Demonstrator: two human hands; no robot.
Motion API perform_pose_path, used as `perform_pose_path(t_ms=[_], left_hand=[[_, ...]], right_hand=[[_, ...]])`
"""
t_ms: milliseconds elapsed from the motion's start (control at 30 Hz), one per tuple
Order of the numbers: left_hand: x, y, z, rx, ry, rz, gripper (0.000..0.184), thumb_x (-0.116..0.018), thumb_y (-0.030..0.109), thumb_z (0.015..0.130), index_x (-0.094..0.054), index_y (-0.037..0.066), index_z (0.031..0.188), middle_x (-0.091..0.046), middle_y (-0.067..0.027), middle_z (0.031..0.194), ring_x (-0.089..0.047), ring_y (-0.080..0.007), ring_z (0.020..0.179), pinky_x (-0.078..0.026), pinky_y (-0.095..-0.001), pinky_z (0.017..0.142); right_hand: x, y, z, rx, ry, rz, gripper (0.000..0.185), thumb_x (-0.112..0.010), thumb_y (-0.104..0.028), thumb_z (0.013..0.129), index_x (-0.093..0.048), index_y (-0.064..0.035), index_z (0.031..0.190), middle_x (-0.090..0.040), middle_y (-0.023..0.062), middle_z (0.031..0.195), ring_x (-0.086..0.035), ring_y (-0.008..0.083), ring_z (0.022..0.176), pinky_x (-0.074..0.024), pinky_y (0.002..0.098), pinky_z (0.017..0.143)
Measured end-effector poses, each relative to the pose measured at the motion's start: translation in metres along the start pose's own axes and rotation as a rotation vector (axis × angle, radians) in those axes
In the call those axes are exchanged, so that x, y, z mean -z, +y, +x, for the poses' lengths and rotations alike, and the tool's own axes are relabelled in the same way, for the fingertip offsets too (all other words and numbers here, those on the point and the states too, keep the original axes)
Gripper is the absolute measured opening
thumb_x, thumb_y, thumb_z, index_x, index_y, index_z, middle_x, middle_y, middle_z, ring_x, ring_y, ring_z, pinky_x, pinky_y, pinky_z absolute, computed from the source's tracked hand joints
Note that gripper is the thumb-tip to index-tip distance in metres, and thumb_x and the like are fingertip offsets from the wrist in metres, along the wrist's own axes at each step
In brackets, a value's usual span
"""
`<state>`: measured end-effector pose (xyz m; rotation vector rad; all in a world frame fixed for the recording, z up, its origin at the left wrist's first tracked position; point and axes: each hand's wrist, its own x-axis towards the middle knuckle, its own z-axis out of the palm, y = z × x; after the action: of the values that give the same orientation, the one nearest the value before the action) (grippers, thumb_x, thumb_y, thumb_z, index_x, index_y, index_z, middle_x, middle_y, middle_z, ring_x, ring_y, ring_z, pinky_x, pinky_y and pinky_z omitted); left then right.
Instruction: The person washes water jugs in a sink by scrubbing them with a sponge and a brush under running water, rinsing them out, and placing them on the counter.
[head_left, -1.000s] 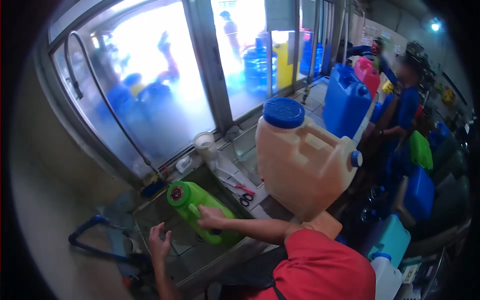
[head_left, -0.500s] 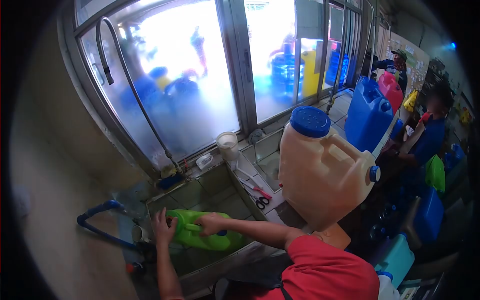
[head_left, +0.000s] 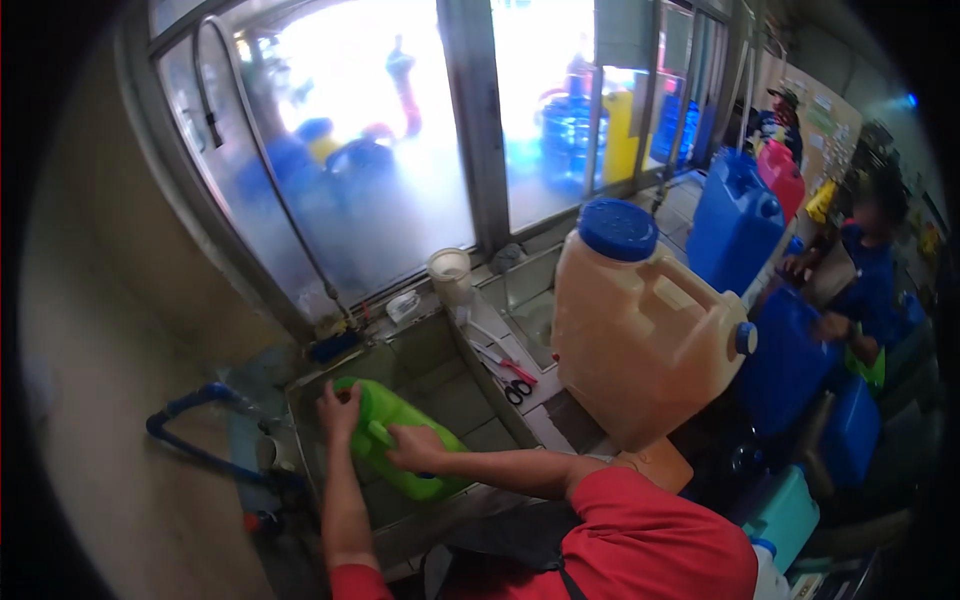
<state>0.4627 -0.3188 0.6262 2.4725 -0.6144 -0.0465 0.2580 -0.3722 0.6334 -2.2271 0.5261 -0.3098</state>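
Note:
A bright green plastic jug (head_left: 400, 418) lies tilted inside the tiled basin (head_left: 470, 370), its mouth end toward the upper left. My left hand (head_left: 341, 408) grips the jug around its mouth, and the fingers partly cover the opening. Wrapped round the jug's handle is my right hand (head_left: 413, 448). A blue cap at the jug's lower side shows just below that hand. Whether the jug holds water cannot be made out.
A big cream jug (head_left: 640, 340) with a blue lid stands right of the basin. Scissors (head_left: 518, 390) and a white pitcher (head_left: 452, 278) sit along the ledge. Blue pipe (head_left: 190, 400) runs at left. A co-worker (head_left: 868, 265) handles a blue container (head_left: 790, 350).
The green jug has turned in the basin, its base swinging toward me and its mouth rising. Both hands have moved with it. At right, a blue container now stands before the co-worker.

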Motion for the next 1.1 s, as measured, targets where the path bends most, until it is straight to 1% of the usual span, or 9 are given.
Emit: perform_pose_path(t_ms=[67, 233, 333, 567, 600, 667, 733, 867, 1100], left_hand=[[0.002, 0.028, 0.002, 0.046, -0.052, 0.031, 0.098, -0.070, 0.068, 0.072, -0.039, 0.013, 0.146, -0.048, -0.0282, 0.134, -0.050, -0.0430, 0.123, -0.043, -0.0478, 0.102], [0.014, 0.069, 0.006, -0.028, -0.367, 0.297, 0.131, -0.078, 0.075, 0.050, -0.026, 0.012, 0.152, -0.033, -0.0271, 0.150, -0.041, -0.0403, 0.135, -0.038, -0.0460, 0.109], [0.013, 0.076, 0.018, 0.030, -0.420, 0.411, 0.135, -0.079, 0.073, 0.049, -0.024, 0.007, 0.153, -0.040, -0.0255, 0.147, -0.041, -0.0388, 0.136, -0.040, -0.0442, 0.108], [0.019, 0.076, 0.031, 0.098, -0.451, 0.410, 0.131, -0.078, 0.070, 0.050, -0.028, -0.001, 0.148, -0.055, -0.0220, 0.136, -0.044, -0.0356, 0.135, -0.043, -0.0406, 0.106], [0.025, 0.074, 0.037, 0.126, -0.482, 0.322, 0.130, -0.079, 0.069, 0.050, -0.029, 0.000, 0.148, -0.053, -0.0224, 0.137, -0.045, -0.0368, 0.133, -0.043, -0.0410, 0.106], [0.029, 0.073, 0.040, 0.158, -0.518, 0.237, 0.128, -0.079, 0.068, 0.050, -0.030, 0.002, 0.148, -0.051, -0.0228, 0.139, -0.046, -0.0379, 0.132, -0.043, -0.0415, 0.106], [0.032, 0.076, 0.032, -0.049, -0.447, 0.409, 0.126, -0.081, 0.064, 0.049, -0.030, 0.007, 0.150, -0.044, -0.0243, 0.142, -0.045, -0.0409, 0.131, -0.043, -0.0445, 0.106], [0.015, 0.062, 0.020, -0.058, -0.473, 0.436, 0.122, -0.083, 0.060, 0.049, -0.032, 0.012, 0.149, -0.037, -0.0253, 0.145, -0.041, -0.0424, 0.133, -0.040, -0.0477, 0.107], [0.007, 0.047, -0.002, -0.184, -0.228, 0.310, 0.109, -0.081, 0.054, 0.056, -0.035, 0.016, 0.147, -0.041, -0.0229, 0.138, -0.041, -0.0408, 0.129, -0.039, -0.0499, 0.105]], right_hand=[[0.015, -0.004, -0.006, -0.110, -0.006, -0.039, 0.043, -0.069, -0.031, 0.075, -0.064, -0.0070, 0.111, -0.069, 0.0197, 0.086, -0.068, 0.0383, 0.084, -0.0521, 0.0509, 0.073], [0.022, 0.014, -0.005, -0.088, 0.036, -0.057, 0.043, -0.069, -0.031, 0.077, -0.063, -0.0071, 0.113, -0.069, 0.0198, 0.087, -0.067, 0.0386, 0.083, -0.0524, 0.0502, 0.073], [0.020, 0.011, -0.006, -0.080, 0.033, -0.050, 0.046, -0.069, -0.031, 0.077, -0.062, -0.0072, 0.116, -0.069, 0.0198, 0.088, -0.068, 0.0384, 0.084, -0.0525, 0.0499, 0.073], [0.017, 0.009, -0.007, -0.046, 0.078, -0.037, 0.039, -0.070, -0.029, 0.076, -0.063, -0.0059, 0.106, -0.069, 0.0193, 0.084, -0.067, 0.0387, 0.082, -0.0522, 0.0503, 0.071], [0.019, 0.010, -0.006, -0.051, 0.074, -0.043, 0.039, -0.070, -0.029, 0.076, -0.063, -0.0059, 0.106, -0.069, 0.0193, 0.084, -0.067, 0.0387, 0.082, -0.0522, 0.0503, 0.071], [0.022, 0.009, -0.005, -0.104, -0.017, -0.045, 0.051, -0.069, -0.032, 0.077, -0.062, -0.0086, 0.122, -0.070, 0.0196, 0.093, -0.068, 0.0371, 0.087, -0.0528, 0.0482, 0.075], [0.024, 0.005, -0.004, -0.110, -0.033, -0.030, 0.051, -0.069, -0.032, 0.077, -0.063, -0.0085, 0.122, -0.070, 0.0196, 0.093, -0.068, 0.0371, 0.088, -0.0527, 0.0482, 0.076], [0.017, 0.007, -0.004, -0.078, 0.008, -0.024, 0.052, -0.069, -0.032, 0.075, -0.063, -0.0081, 0.122, -0.070, 0.0196, 0.092, -0.067, 0.0376, 0.087, -0.0525, 0.0485, 0.076], [0.015, 0.007, -0.007, -0.145, 0.003, 0.031, 0.054, -0.068, -0.030, 0.074, -0.063, -0.0068, 0.122, -0.070, 0.0196, 0.090, -0.067, 0.0381, 0.086, -0.0524, 0.0491, 0.076]])
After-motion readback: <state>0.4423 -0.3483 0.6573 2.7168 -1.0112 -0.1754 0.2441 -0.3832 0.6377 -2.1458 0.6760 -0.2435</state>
